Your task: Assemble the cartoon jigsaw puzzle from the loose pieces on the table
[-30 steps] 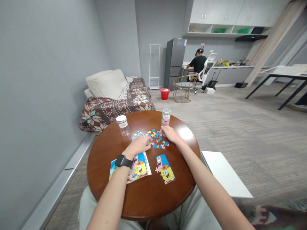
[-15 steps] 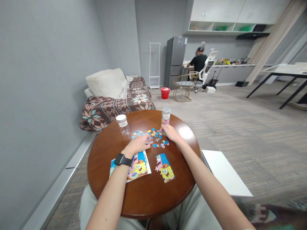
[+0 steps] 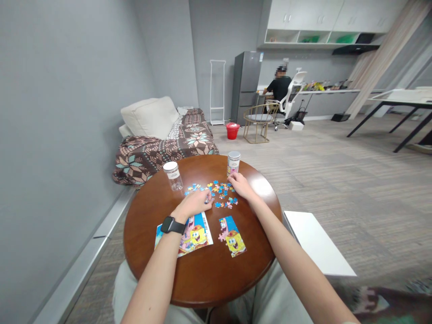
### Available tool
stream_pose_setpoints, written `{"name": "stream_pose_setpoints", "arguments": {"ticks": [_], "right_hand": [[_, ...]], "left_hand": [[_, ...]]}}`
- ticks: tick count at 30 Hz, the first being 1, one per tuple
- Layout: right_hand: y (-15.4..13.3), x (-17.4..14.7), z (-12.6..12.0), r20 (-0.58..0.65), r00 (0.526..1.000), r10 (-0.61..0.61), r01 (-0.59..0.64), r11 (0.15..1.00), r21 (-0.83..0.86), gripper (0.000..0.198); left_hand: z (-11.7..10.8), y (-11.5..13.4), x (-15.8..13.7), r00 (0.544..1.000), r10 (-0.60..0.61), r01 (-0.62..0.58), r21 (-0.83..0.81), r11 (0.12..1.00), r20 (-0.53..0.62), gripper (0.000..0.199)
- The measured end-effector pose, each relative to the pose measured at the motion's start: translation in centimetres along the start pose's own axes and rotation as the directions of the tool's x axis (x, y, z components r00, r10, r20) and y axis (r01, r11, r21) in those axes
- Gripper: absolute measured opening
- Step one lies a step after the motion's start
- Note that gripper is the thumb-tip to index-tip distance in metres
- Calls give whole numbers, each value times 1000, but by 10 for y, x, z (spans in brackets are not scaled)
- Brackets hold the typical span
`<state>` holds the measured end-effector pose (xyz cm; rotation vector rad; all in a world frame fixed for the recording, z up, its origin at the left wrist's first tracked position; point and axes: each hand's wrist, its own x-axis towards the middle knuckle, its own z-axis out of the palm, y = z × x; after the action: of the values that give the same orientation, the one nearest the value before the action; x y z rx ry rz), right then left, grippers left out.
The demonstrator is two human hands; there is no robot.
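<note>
My left hand (image 3: 195,202) has its fingers closed in a pinch at the near left side of the loose jigsaw pieces (image 3: 221,189), on a puzzle piece (image 3: 208,200) mostly hidden under the fingertips. At the far right of these pieces, my right hand (image 3: 240,185) is bent with its fingers together, close to a clear jar (image 3: 233,165) with a silver lid. Whether those fingers hold anything is hidden. Nearer to me lies a partly joined jigsaw (image 3: 234,240) with a yellow cartoon figure. A picture sheet (image 3: 199,236) is partly under my left forearm.
Another clear jar (image 3: 174,180) with a white lid stands at the left of the round wooden table (image 3: 202,283). Beyond are a covered sofa (image 3: 189,130), a red bucket (image 3: 232,131) and a seated person (image 3: 280,87). A white surface (image 3: 317,243) is at the right.
My right hand has shifted very slightly right, its fingertips at the edge of the loose pieces. My left hand stays nearly in place.
</note>
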<state>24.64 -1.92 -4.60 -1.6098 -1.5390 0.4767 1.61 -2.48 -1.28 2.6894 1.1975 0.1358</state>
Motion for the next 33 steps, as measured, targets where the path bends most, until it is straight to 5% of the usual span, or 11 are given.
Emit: {"name": "stream_pose_setpoints", "arguments": {"ticks": [33], "right_hand": [[17,4,-1,30,983,183,-185,978,99,21]], "left_hand": [[-4,1,0,1000,-17,17,27,999,8,27]]}}
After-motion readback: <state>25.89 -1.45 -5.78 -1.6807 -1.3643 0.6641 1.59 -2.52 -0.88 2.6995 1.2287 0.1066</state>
